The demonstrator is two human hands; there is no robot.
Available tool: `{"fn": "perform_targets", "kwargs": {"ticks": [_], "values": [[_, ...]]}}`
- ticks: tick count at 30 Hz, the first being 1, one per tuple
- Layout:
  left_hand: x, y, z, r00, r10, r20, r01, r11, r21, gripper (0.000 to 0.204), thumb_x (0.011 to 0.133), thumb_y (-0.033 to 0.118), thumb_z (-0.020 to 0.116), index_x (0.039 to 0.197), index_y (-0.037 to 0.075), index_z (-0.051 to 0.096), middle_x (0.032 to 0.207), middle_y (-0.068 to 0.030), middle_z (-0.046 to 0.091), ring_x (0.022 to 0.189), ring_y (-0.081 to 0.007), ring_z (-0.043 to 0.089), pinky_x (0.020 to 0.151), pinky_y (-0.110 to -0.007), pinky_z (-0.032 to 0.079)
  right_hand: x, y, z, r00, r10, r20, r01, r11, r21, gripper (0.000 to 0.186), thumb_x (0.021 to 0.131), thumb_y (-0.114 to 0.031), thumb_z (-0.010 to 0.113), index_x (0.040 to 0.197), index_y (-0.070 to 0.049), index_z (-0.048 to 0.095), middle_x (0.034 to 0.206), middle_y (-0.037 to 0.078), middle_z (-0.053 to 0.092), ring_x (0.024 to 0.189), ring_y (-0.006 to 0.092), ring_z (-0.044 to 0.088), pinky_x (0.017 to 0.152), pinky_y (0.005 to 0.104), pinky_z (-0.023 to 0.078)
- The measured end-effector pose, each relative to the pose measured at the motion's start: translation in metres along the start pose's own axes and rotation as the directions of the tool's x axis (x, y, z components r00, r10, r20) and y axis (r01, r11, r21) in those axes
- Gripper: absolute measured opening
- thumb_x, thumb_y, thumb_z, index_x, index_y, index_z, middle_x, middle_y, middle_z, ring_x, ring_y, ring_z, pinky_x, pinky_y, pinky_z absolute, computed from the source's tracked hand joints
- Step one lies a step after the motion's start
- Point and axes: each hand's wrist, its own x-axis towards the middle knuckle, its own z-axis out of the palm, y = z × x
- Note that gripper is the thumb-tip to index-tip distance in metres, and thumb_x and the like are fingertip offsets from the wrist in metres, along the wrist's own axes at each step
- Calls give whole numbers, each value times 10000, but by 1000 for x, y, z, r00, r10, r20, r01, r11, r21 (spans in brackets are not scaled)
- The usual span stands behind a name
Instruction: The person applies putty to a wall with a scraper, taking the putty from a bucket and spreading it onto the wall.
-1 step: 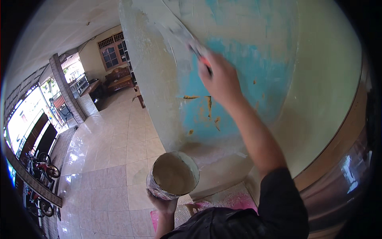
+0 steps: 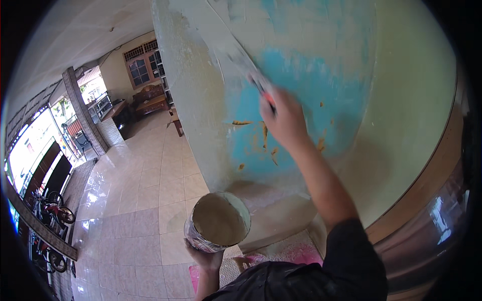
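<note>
My right hand [image 2: 285, 116] is closed round the red and black handle of a putty knife [image 2: 262, 84]. Its blade, blurred by motion, lies against the upper part of the wall [image 2: 296, 25], where pale filler is spread over blue paint. Under the hand, the bare blue patch [image 2: 251, 148] shows several brown chipped spots. My left hand [image 2: 207, 257] supports a round bucket [image 2: 243, 205] low in front of me, its fingers wrapped under the side. Inside the bucket is a smooth grey-beige paste [image 2: 218, 220].
A pink and white mat [image 2: 296, 251] lies at the wall's foot. On the left a tiled floor [image 2: 135, 200] runs back to a wooden bench [image 2: 150, 100]. Motorbikes [image 2: 52, 210] stand at far left. Shiny brown drapery [image 2: 432, 241] is at lower right.
My right hand and the putty knife have moved a little down and to the right along the wall. The left hand and bucket have hardly moved.
</note>
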Motion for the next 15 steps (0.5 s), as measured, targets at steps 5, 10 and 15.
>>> {"fn": "perform_targets", "kwargs": {"ticks": [5,10,15], "values": [[-6,8,0,1000,-10,-16,11,1000,17,888,866,730,510,1579,248,288,1629,-131,252,1488,-414,257,1117,-725,282,-162,46,-38,994,97,44,-100,992,72,370,864,-40,670,1224,-42,587,1046,191,644,857,390,661,735,423,551],[-5,9,1,999,-22,-24,23,999,34,880,865,717,526,1573,245,302,1627,-129,261,1485,-413,262,1115,-726,286,-40,23,-28,999,-23,-48,28,992,119,363,901,-82,661,1249,-48,564,1046,185,643,884,386,655,760,423,546],[2,-6,15,999,-45,2,45,999,-23,895,856,719,549,1572,238,306,1626,-131,263,1480,-411,274,1113,-726,294,32,11,-10,1000,7,-25,-6,999,54,369,908,-100,670,1260,-71,562,984,166,630,851,388,643,722,449,528]]}}
